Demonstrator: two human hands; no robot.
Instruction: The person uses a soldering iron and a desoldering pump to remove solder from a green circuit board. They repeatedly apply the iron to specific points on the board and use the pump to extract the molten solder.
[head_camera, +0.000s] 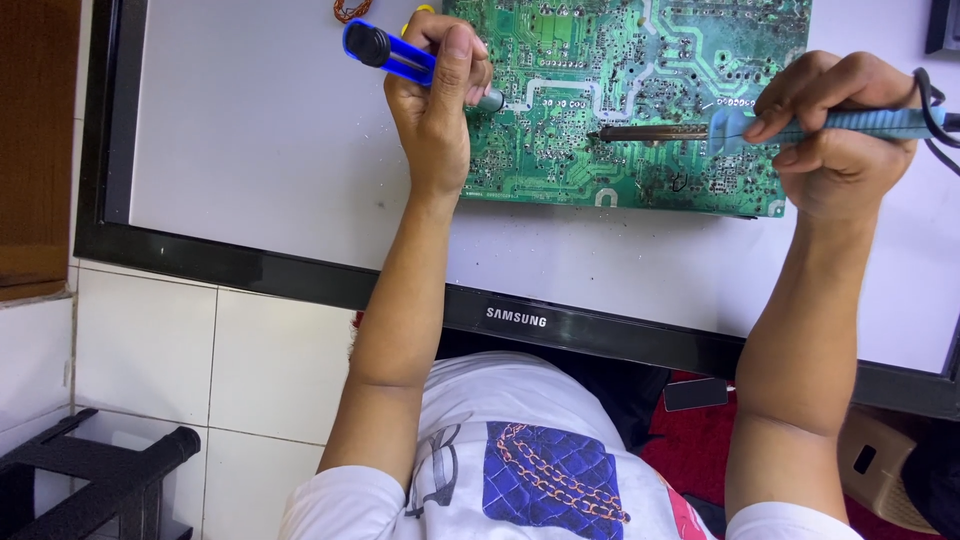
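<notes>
A green circuit board (640, 60) lies solder-side up on the white face of a flat screen panel (260, 130). My left hand (435, 100) grips a blue desoldering pump (385, 50), whose nozzle end rests at the board's left edge. My right hand (835, 130) holds a blue-handled soldering iron (700, 131) lying level, its dark metal tip touching the board near the middle. Both forearms reach up from the bottom of the view.
The panel has a black frame (300, 275) and sits over a white tiled floor (200, 360). A black plastic stool (90, 480) stands at bottom left. A small coil of copper wire (350, 10) lies at the top. Red cloth (700, 450) and a beige object (880, 465) sit at bottom right.
</notes>
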